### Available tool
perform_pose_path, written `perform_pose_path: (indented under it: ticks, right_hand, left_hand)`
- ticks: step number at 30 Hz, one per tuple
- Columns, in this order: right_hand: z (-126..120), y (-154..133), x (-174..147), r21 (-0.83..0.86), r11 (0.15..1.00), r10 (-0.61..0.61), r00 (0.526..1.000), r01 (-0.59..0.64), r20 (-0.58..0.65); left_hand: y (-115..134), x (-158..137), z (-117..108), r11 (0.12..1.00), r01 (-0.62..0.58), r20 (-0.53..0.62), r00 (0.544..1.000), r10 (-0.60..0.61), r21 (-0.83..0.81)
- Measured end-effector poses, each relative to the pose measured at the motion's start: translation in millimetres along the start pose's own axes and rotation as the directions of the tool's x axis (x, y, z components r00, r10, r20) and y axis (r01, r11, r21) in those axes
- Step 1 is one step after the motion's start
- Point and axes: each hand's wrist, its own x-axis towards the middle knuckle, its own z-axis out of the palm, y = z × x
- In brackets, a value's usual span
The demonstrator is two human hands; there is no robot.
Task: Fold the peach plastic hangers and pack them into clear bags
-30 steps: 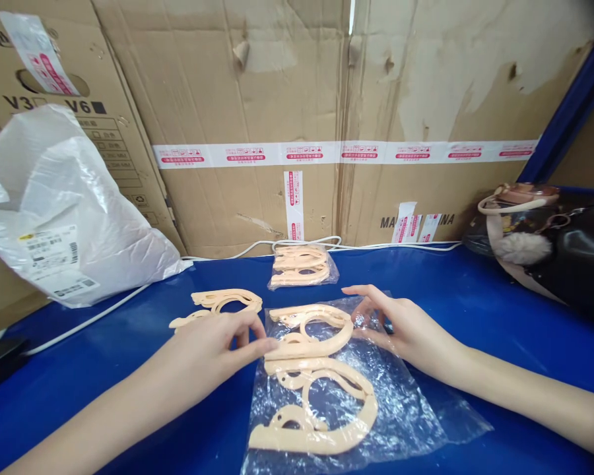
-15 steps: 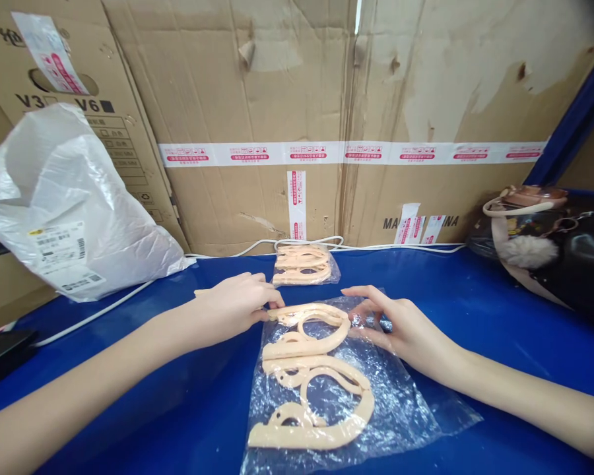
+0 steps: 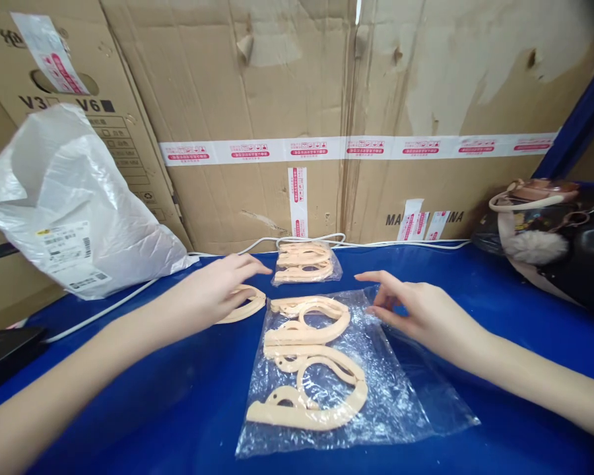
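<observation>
Two hands over peach plastic hangers on a blue tabletop (image 3: pixel 475 303).

Nearest, the clear bag (image 3: pixel 400 402) holds two curved hangers (image 3: pixel 307 359), stacked with the long axis running near to far. The right hand (image 3: pixel 420 313) hovers at the bag's far edge, grip loose and empty. The left hand (image 3: pixel 210 293) rests flat on a loose hanger (image 3: pixel 250 305). Farther back lies a packed bundle (image 3: pixel 304 262).

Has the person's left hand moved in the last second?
Yes. The left hand has gone away from the clear bag, up toward the small packed bundle by the cardboard wall.

Blue tabletop (image 3: pixel 475 290) open right; cardboard boxes (image 3: pixel 287 99) wall rear; white bag (image 3: pixel 74 211) blocks left
</observation>
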Motion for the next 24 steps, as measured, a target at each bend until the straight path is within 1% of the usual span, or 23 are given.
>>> perform_pose_path:
  ticks: [1, 3, 6, 8, 11, 13, 16, 19, 24]
  right_hand:
    - [-6.0, 0.9, -0.4, -0.004, 1.000, -0.025, 0.999, 0.025, 0.023]
    - [-15.8, 0.6, -1.5, -0.029, 0.991, -0.126, 0.989, 0.129, 0.082]
    - [-21.4, -2.5, -3.4, -0.147, 0.948, -0.261, 0.953, 0.283, 0.152]
    - [-19.5, -3.7, -4.8, -0.233, 0.913, -0.302, 0.939, 0.334, 0.162]
    - [-14.5, -2.7, -6.7, -0.307, 0.871, -0.359, 0.923, 0.384, 0.137]
    - [-12.7, -1.1, -7.5, -0.322, 0.856, -0.386, 0.915, 0.403, 0.118]
    - [-12.9, 0.5, -8.0, -0.300, 0.864, -0.385, 0.915, 0.404, 0.125]
    - [-14.5, 1.1, -7.7, -0.276, 0.884, -0.356, 0.926, 0.378, 0.129]
    - [-16.8, 1.3, -7.2, -0.239, 0.913, -0.327, 0.943, 0.331, 0.056]
  left_hand:
    - [-7.0, -5.9, -3.8, 0.999, 0.044, 0.007, 0.999, -0.044, -0.017]
    - [-22.2, -17.8, -9.0, 0.988, 0.144, 0.054, 0.989, -0.141, -0.059]
    - [-44.1, -31.8, -9.3, 0.963, 0.252, 0.135, 0.962, -0.239, -0.091]
    - [-55.4, -37.1, -6.7, 0.955, 0.278, 0.180, 0.950, -0.257, -0.102]
    - [-64.3, -39.4, -3.9, 0.952, 0.275, 0.211, 0.946, -0.245, -0.131]
    - [-65.3, -39.0, -3.7, 0.948, 0.281, 0.221, 0.944, -0.246, -0.146]
    - [-63.4, -38.0, -4.5, 0.938, 0.311, 0.246, 0.931, -0.268, -0.155]
    - [-62.3, -37.7, -4.3, 0.936, 0.312, 0.267, 0.927, -0.263, -0.160]
    - [-64.1, -37.2, -1.3, 0.928, 0.330, 0.288, 0.918, -0.273, -0.173]
